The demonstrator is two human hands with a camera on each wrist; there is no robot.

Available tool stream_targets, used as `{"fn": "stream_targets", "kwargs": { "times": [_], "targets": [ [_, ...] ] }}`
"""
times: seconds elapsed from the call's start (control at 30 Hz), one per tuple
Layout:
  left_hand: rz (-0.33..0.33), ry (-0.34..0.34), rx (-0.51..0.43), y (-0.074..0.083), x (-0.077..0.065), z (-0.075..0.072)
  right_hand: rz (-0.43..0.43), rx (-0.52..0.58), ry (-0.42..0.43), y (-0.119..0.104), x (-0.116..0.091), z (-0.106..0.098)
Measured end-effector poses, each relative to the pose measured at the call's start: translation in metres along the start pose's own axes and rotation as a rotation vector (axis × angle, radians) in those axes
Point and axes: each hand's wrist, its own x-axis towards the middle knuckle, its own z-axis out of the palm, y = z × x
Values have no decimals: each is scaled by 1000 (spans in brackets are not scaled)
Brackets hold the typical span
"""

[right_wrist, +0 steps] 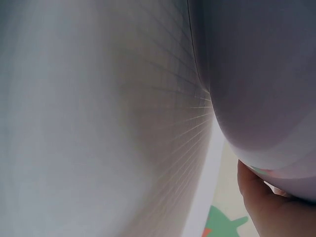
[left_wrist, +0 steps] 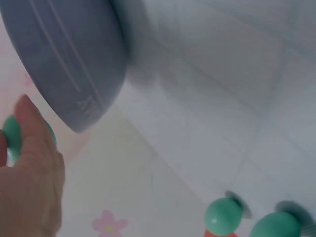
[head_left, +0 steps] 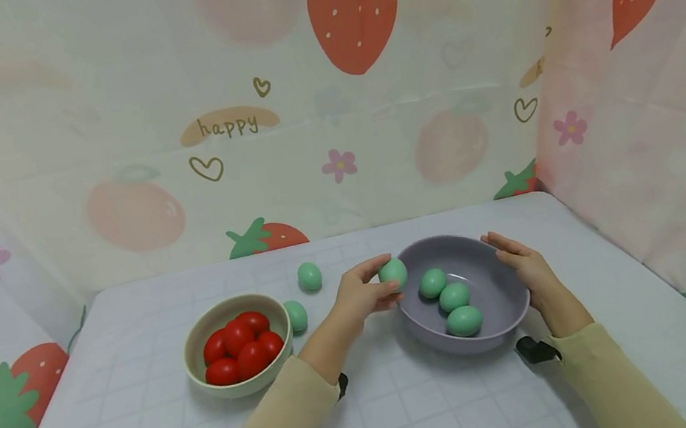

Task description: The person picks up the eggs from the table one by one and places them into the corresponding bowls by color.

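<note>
At the left rim of the grey-purple bowl (head_left: pixel 500 294), my left hand (head_left: pixel 358 295) pinches a green egg (head_left: pixel 394 273) between thumb and fingers. The same egg (left_wrist: pixel 14 136) shows in the left wrist view, partly covered by the fingers, beside the bowl's outer wall. Inside the bowl, 3 green eggs (head_left: pixel 454 296) lie in a row. My right hand (head_left: pixel 533 277) rests against the bowl's right side with its fingers fairly straight. In the right wrist view its fingers (right_wrist: pixel 254 190) touch the outer wall, and the rest of that hand is cut off.
To the left stands a cream bowl (head_left: pixel 195 368) heaped with several red eggs (head_left: pixel 239 335). Near it on the white checked tablecloth (head_left: pixel 408 413) lie two loose green eggs, one green egg (head_left: pixel 309 277) farther back and another egg (head_left: pixel 296 316) near the cream bowl's rim. A printed curtain (head_left: pixel 298 101) closes off the back.
</note>
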Motion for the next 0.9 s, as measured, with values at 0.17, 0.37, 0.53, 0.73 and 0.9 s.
{"fn": "stream_targets", "kwargs": {
  "times": [0.17, 0.37, 0.53, 0.73, 0.9],
  "targets": [
    [-15, 31, -6, 5, 2, 19, -5, 0, 2, 0, 0, -1],
    [-62, 51, 21, 3, 11, 42, -7, -5, 5, 0, 0, -2],
    [-90, 101, -3, -1, 16, 59, -15, 6, -5, -1, 0, -3],
    [-87, 172, -13, -7, 22, 73, -10, 49, 5, -2, -1, -1],
    [-74, 242, -5, -14, 29, 80, -10, 43, 10, 0, -2, 1]
  ]
}}
